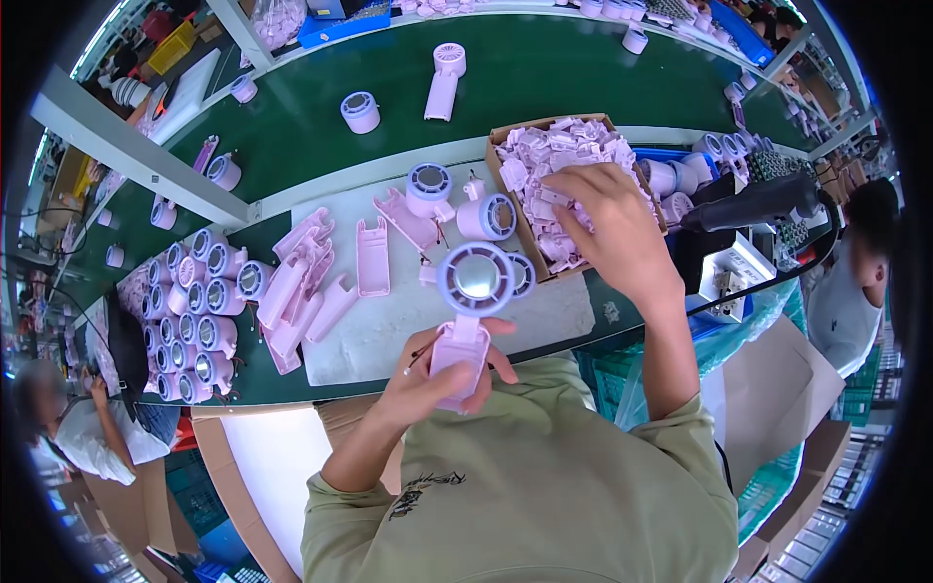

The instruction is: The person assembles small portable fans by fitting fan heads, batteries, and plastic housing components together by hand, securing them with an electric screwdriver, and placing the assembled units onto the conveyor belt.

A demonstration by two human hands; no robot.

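Note:
My left hand point(397, 391) is closed around the pink handle of a handheld fan point(455, 361), whose round head with a shiny centre points up. Thin wires show beside the handle. My right hand point(614, 225) is over a cardboard box point(503, 175) full of small pink plastic parts point(583, 142). Its fingers are bent and apart, with the tips at the parts; nothing is plainly gripped. Behind the held fan, round fan heads point(429, 188) and loose pink handle shells point(372, 258) lie on a white work sheet point(437, 342).
Many fan heads point(207, 333) stand grouped at the left, beside stacked handle shells point(297, 277). A black power screwdriver point(748, 206) lies right of the box, near a metal fixture point(727, 282). A green conveyor belt point(301, 117) carries scattered fan pieces. Other people sit at both sides.

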